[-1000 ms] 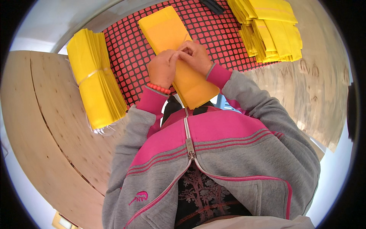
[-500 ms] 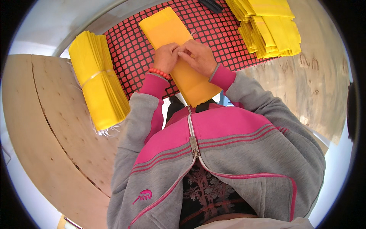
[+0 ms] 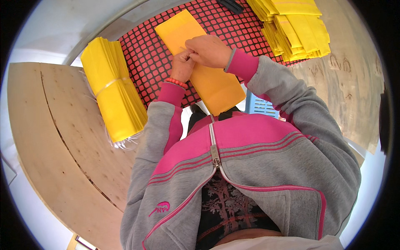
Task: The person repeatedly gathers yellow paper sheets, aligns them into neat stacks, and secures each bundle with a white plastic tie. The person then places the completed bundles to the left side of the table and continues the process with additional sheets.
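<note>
A long orange-yellow bundle (image 3: pixel 218 89), seemingly folded cloth or bags, lies slantwise before me on a red-and-black patterned surface (image 3: pixel 143 62), its near end over the edge. My left hand (image 3: pixel 182 66), with a red bead bracelet at the wrist, is closed over the bundle's middle. Against it, my right hand (image 3: pixel 210 51) is closed too, fingers pinched together and knuckles up. The fingertips of both meet at the bundle's left edge. Whatever they pinch is too small or hidden to make out.
To the left, a thick yellow bundle (image 3: pixel 110 93) with a pale band around it rests on a wooden board (image 3: pixel 75 137). Several yellow folded stacks (image 3: pixel 298 33) are at the far right. A black object (image 3: pixel 230 6) lies at the back, and a blue basket (image 3: pixel 260 104) stands below the table edge.
My right hand has moved left across the bundle and turned knuckles up, its elbow swinging outward. My left hand has shifted slightly nearer. More of the blue basket shows.
</note>
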A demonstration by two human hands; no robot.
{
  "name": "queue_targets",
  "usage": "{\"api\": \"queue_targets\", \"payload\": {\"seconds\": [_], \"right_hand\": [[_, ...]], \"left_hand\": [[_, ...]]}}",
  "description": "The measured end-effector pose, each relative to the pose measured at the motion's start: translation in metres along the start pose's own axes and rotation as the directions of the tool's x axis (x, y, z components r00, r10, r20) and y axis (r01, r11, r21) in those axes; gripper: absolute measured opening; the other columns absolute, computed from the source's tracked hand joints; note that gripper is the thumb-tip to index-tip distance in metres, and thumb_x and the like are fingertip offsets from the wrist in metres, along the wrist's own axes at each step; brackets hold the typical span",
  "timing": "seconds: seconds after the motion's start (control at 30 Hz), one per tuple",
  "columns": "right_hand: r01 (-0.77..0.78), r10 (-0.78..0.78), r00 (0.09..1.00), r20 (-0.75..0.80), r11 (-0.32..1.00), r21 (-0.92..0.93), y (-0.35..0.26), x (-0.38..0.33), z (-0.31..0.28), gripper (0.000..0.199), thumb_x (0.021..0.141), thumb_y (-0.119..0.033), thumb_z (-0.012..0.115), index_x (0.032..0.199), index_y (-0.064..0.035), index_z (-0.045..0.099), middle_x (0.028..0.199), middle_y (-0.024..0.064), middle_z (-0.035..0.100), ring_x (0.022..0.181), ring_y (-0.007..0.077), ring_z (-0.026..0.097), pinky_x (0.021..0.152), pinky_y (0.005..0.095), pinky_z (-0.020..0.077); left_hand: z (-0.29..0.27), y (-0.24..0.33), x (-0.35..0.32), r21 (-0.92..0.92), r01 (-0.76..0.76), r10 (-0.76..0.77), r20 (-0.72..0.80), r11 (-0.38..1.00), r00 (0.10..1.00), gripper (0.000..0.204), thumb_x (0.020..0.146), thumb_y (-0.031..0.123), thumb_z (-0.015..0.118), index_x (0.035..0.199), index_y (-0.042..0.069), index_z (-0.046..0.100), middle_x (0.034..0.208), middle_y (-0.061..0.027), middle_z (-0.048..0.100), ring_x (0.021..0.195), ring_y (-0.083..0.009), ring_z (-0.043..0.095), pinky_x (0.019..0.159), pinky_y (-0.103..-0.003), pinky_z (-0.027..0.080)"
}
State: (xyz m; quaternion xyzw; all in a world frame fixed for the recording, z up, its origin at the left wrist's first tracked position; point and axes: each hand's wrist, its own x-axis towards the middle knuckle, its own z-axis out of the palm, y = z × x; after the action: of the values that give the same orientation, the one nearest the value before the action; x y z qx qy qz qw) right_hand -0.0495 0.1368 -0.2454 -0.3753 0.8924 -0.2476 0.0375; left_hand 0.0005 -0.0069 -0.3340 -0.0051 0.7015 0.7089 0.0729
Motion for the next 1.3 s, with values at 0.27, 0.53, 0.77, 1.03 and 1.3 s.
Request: {"api": "queue_targets", "payload": {"seconds": [0.27,0.53,0.77,1.03,1.3], "right_hand": [[-0.063,0.026,0.968,0.248,0.988,0.143,0.017,0.022,-0.012,0.022,0.078,-0.028,0.065,0.081,-0.0060,0.064,0.081,0.0113,0.066,0.079,0.0309,0.065,0.067,0.0417,0.0496],[-0.019,0.007,0.977,0.214,0.998,0.056,0.043,-0.006,-0.014,0.022,0.085,-0.027,0.060,0.093,-0.0067,0.064,0.086,0.0124,0.067,0.084,0.0329,0.065,0.069,0.0433,0.0499],[-0.044,0.039,0.997,0.073,0.997,0.071,0.033,-0.025,-0.010,0.022,0.089,-0.028,0.055,0.087,-0.0070,0.060,0.082,0.0141,0.063,0.082,0.0346,0.063,0.069,0.0461,0.0483],[-0.119,0.134,0.990,-0.046,0.962,0.247,0.005,-0.048,0.005,0.017,0.089,-0.026,0.057,0.090,-0.0089,0.059,0.085,0.0114,0.063,0.081,0.0319,0.063,0.066,0.0442,0.0483],[-0.098,0.123,0.987,-0.099,0.967,0.233,0.003,-0.064,0.022,0.014,0.088,-0.023,0.060,0.093,-0.0105,0.062,0.085,0.0085,0.063,0.080,0.0294,0.063,0.065,0.0405,0.0491]], "left_hand": [[0.004,0.006,-0.004,-0.114,-0.002,0.003,0.011,0.993,1.000,0.014,0.093,0.009,0.059,0.094,0.003,0.071,0.088,0.0018,0.067,0.080,-0.0054,0.058,0.071,-0.021,0.047],[0.001,0.020,-0.001,-0.006,0.086,-0.085,0.048,0.996,0.995,0.026,0.097,0.022,0.054,0.100,0.002,0.070,0.080,0.0023,0.064,0.061,-0.0024,0.044,0.055,-0.018,0.034],[-0.006,0.029,0.002,-0.112,0.179,-0.167,0.109,0.978,0.980,0.028,0.097,0.023,0.052,0.097,0.000,0.069,0.075,-0.0018,0.065,0.055,-0.0041,0.043,0.050,-0.021,0.035],[-0.030,0.023,0.018,-0.119,0.469,-0.400,0.366,0.875,0.840,0.031,0.095,0.032,0.054,0.083,0.005,0.066,0.067,0.0017,0.057,0.055,-0.0064,0.048,0.052,-0.020,0.035],[-0.028,0.026,0.013,-0.072,0.406,-0.363,0.326,0.911,0.873,0.013,0.091,0.016,0.061,0.091,0.003,0.065,0.075,-0.0023,0.063,0.060,-0.0067,0.053,0.055,-0.018,0.041]]}}
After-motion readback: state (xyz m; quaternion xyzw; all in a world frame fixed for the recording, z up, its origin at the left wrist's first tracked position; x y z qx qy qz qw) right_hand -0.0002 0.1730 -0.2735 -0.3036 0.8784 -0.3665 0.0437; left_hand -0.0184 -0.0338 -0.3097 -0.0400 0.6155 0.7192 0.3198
